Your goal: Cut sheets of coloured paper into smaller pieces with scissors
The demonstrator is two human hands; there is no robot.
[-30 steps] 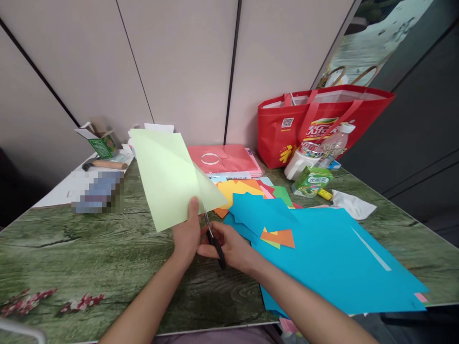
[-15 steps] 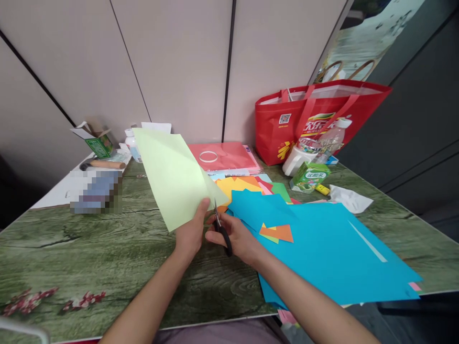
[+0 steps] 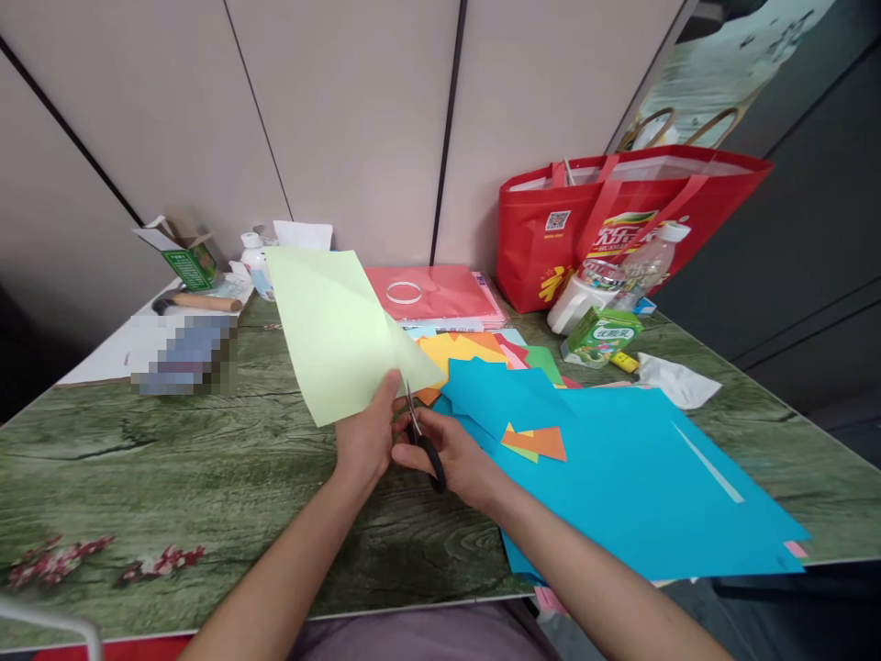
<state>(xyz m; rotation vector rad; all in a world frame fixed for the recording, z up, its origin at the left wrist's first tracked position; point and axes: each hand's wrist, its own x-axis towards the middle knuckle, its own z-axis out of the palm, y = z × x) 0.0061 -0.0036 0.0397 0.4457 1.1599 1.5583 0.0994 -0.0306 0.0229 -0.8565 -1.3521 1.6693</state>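
L hand point(image 3: 364, 441) pinching pale green paper point(image 3: 337, 340) near its lower edge, thumb on top; R hand point(image 3: 454, 454) gripping black-handled scissors point(image 3: 432, 459), blades up at that edge. Paper's held above the table point(image 3: 172, 477), L of the blue sheets point(image 3: 619, 477), approx. centre.

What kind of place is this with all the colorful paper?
Probably an indoor craft table; I can't tell if it's home or school. There are scissors in the right hand, light green paper in the left hand, and blue paper on the table.
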